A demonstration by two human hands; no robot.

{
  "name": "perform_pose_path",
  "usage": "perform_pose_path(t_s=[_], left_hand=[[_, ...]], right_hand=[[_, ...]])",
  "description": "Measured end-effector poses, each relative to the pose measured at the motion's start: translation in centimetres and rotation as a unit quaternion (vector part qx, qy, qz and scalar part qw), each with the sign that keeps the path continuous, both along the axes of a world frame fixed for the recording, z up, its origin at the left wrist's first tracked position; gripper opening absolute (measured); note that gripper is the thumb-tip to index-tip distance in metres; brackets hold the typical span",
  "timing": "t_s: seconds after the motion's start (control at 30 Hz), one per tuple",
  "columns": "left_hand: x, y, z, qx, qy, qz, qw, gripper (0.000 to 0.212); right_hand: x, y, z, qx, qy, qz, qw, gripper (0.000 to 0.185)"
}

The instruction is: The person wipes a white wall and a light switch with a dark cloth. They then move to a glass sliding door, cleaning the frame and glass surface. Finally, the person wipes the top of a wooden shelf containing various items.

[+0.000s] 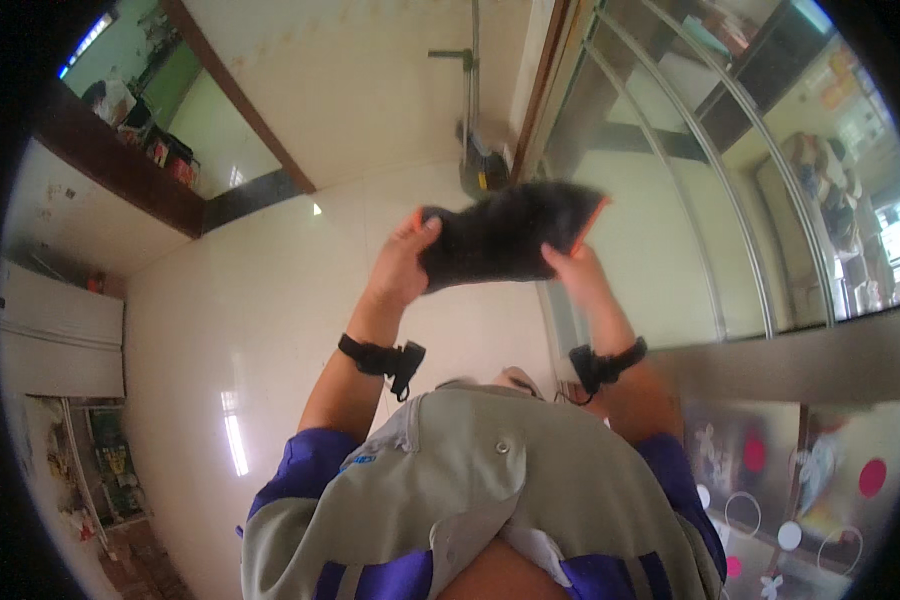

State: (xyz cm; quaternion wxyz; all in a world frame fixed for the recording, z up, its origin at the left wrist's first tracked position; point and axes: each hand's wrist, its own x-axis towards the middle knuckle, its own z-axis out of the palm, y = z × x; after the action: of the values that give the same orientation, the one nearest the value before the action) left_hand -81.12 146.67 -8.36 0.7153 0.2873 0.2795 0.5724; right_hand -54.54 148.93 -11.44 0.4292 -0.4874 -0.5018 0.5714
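A black cloth with orange edging (pixel 506 236) is stretched between my two hands, in front of my body and above the floor. My left hand (pixel 409 259) grips its left end, thumb on top, close to a bit of orange edge. At the lower right corner, beside the longer orange edge, my right hand (pixel 574 270) pinches the cloth. The cloth is somewhat blurred. Both wrists wear black straps with a small device. The fingers beneath the cloth are hidden.
Metal bars (pixel 709 150) run in front of glass on the right. A long-handled tool with a dark head (pixel 484 169) stands by the wall ahead. A white cabinet (pixel 64 330) is at the far left, and panels with pink dots (pixel 776 465) are at the lower right.
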Motion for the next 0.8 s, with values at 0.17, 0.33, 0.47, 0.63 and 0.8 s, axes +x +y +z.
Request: perform_pose_path(t_s=[0.17, 0.33, 0.47, 0.63, 0.8], left_hand=[[-0.1, 10.5, -3.0, 0.2, 0.611, 0.033, 0.765, 0.016], [0.5, 21.9, -4.8, 0.312, 0.629, 0.093, 0.706, 0.021], [2.2, 30.4, -2.0, 0.209, 0.443, 0.076, 0.868, 0.025], [7.2, 40.8, 2.5, 0.223, 0.344, 0.029, 0.912, 0.027], [10.6, 55.2, 2.2, 0.228, 0.256, -0.084, 0.936, 0.027]], right_hand=[[0.5, 9.0, -0.6, 0.09, -0.324, -0.004, 0.942, 0.03], [2.7, 18.2, 2.4, 0.079, -0.492, 0.115, 0.859, 0.035], [1.9, 26.2, 4.9, 0.118, -0.529, 0.09, 0.835, 0.031], [2.8, 36.6, 6.5, 0.252, -0.578, -0.027, 0.776, 0.023], [2.5, 47.5, 7.2, 0.325, -0.615, -0.065, 0.715, 0.018]])
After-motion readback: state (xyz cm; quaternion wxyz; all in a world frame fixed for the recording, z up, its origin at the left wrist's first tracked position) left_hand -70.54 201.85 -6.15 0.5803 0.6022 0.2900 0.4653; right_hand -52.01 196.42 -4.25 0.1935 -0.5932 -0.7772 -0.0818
